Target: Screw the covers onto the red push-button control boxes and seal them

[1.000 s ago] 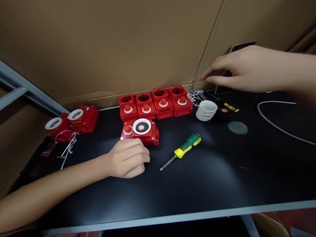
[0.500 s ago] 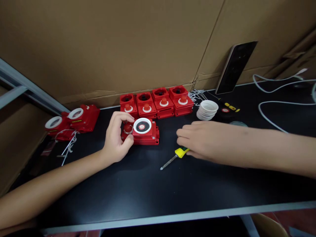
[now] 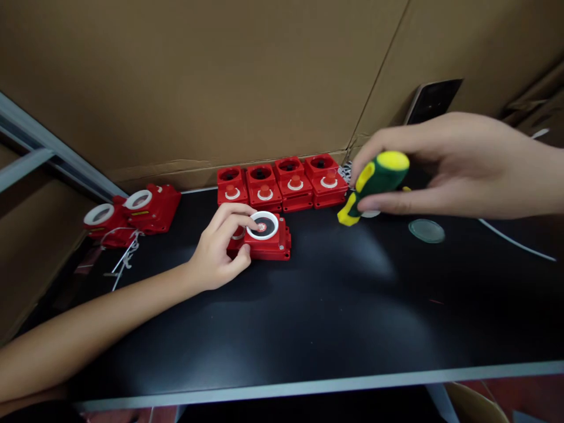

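Observation:
My left hand (image 3: 224, 247) holds a red push-button box (image 3: 268, 249) on the black tabletop, its thumb at the near side. One of its fingers reaches inside the white ring (image 3: 277, 225), onto a black disc with a red-and-white emblem. The box's left end is partly covered by the fingers. My right hand (image 3: 436, 167) is closed around the green and yellow handle of a screwdriver (image 3: 374, 185), raised above the table. The screwdriver's shaft does not show at this angle.
Several red boxes (image 3: 297, 185) stand in a row against the cardboard. Two more red boxes (image 3: 152, 211) with white rings lie at the left, beside cable ties (image 3: 123, 261). A clear round disc (image 3: 426, 231) lies at the right, near a white cable (image 3: 515, 239). A phone (image 3: 434, 101) leans behind.
My right hand has lifted the screwdriver off the table, up and to the right. My left hand's finger has moved onto the black disc, and the clear disc is now uncovered.

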A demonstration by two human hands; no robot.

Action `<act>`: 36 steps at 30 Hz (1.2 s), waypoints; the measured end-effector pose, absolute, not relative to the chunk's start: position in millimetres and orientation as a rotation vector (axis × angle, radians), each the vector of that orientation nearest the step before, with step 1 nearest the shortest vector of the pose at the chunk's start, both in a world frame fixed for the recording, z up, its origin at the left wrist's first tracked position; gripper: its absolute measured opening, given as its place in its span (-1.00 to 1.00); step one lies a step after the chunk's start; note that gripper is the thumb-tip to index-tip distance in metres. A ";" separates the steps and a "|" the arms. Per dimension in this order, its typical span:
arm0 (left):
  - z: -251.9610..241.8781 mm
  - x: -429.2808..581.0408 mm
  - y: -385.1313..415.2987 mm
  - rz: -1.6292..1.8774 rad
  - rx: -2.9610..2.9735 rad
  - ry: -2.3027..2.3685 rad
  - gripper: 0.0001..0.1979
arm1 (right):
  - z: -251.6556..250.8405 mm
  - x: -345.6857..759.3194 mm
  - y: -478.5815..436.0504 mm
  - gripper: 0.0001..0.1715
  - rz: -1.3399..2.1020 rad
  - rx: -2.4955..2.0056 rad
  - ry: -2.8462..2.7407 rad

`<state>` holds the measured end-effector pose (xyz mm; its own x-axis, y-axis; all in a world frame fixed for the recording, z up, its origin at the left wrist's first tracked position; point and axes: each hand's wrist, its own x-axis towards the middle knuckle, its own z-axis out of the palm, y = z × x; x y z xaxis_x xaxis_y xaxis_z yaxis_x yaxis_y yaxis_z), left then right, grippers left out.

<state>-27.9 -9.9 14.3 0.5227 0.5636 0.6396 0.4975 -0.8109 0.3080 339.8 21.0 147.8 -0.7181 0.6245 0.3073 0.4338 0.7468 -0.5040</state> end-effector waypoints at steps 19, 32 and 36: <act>13.4 -27.3 -7.4 1.080 2.758 0.554 -0.69 | 123.0 223.8 16.5 -0.47 1.583 -0.290 -1.516; 9.9 -28.0 -6.4 1.065 2.800 0.551 -0.66 | 76.5 207.0 39.7 -0.62 1.707 -0.416 -1.462; 13.0 -28.3 -7.7 1.009 2.811 0.573 -0.64 | 106.0 219.4 31.9 -0.54 1.615 -0.438 -1.373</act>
<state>-28.3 -7.7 13.0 0.7098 0.3806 0.5927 0.3143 -0.9242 0.2172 219.4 31.9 106.0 -0.4959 0.8184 0.2902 -0.4183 0.0677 -0.9058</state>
